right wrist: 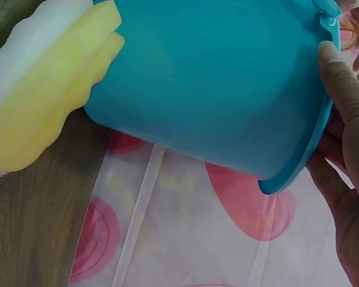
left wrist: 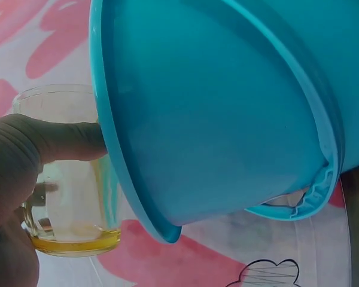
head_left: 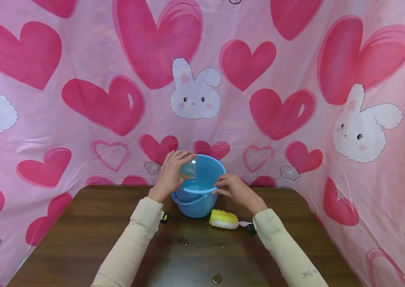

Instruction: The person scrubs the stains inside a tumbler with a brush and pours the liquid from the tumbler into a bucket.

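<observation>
A light blue bucket [head_left: 196, 207] stands upright near the far edge of the table, its handle hanging down on the near side. My left hand [head_left: 168, 177] grips a clear glass cup [head_left: 189, 166] over the bucket's left rim, with the cup tipped toward the inside. Amber color shows at the cup's base [left wrist: 78, 246] in the left wrist view. Water lies in the bucket. On the right side, my right hand [head_left: 237, 192] pinches the bucket's rim, with the thumb on the outer wall in the right wrist view.
A yellow and white sponge brush [head_left: 224, 220] lies on the brown table [head_left: 80, 231], just right of the bucket. Small water puddles [head_left: 217, 278] dot the tabletop in front. A pink cloth [head_left: 231, 119] with hearts and rabbits hangs close behind the table.
</observation>
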The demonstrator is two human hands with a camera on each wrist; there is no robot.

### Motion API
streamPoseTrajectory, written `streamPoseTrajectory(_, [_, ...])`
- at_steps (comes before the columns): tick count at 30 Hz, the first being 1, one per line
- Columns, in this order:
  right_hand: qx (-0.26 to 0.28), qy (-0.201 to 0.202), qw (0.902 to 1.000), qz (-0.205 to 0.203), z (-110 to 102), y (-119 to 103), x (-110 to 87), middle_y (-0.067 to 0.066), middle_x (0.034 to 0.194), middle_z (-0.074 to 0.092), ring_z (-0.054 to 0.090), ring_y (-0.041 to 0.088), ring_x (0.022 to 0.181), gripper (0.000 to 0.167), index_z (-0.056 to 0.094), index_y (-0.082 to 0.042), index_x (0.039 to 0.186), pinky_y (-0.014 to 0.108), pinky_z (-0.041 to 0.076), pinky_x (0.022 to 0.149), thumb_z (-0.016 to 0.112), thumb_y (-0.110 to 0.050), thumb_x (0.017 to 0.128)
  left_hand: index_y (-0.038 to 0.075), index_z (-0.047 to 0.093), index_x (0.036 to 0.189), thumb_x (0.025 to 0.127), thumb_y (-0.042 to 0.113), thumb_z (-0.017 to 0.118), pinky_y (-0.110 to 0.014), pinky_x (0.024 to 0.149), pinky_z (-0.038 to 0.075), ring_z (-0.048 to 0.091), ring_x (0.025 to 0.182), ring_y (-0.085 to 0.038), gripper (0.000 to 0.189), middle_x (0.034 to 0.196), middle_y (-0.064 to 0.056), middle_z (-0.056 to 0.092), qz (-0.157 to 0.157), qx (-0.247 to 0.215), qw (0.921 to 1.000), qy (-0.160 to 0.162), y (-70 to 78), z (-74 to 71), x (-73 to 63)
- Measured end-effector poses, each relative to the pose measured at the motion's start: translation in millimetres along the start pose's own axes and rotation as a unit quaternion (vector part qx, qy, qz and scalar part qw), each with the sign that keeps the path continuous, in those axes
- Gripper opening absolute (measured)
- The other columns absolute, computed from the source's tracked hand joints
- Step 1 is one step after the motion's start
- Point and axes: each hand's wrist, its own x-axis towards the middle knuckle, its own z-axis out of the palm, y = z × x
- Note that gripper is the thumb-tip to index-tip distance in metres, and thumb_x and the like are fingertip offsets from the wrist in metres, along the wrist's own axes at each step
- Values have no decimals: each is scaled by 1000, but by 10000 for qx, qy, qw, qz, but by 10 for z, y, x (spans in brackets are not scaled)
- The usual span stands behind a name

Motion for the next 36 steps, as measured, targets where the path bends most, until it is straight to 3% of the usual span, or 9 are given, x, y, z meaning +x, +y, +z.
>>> streamPoseTrajectory(14, [95,77,9999,-17,-5,-16,1,-3,96,72,64,15,90,25,80,-11,107,26,59,81,83,-18,83,21,63,140,67,6,93,-53,123,26,48,137,-28,80,142,-6,62,412,717,9962,-270,79,-51,-22])
streamPoseTrajectory(21, [126,49,9999,62,-4,-8,-1,-4,98,73,67,16,92,27,80,-13,108,27,60,83,83,-19,83,19,66,137,66,7,94,-51,123,27,49,137,-30,78,141,-6,63,779,1396,9866,-340,110,-69,-42])
streamPoseTrajectory(25, [99,78,9999,12,-9,-3,7,-4,97,73,67,16,91,27,80,-14,108,27,59,83,83,-21,83,20,65,138,67,8,94,-50,123,25,47,139,-29,78,142,-5,62,819,1592,9832,-358,103,-71,-59])
streamPoseTrajectory(31, [310,211,9993,48,11,28,7,-3,95,72,66,17,90,25,81,-13,106,26,59,80,85,-13,82,20,63,140,64,7,95,-53,123,26,47,139,-31,83,143,-6,61,632,1420,9874,-283,81,-83,-86])
streamPoseTrajectory(36, [603,305,9974,266,23,41,-3,-5,94,71,65,23,90,22,81,-14,104,27,59,75,85,-15,83,12,58,144,68,4,92,-61,119,30,49,137,-37,84,143,-13,59,74,629,9979,112,19,-102,-150])
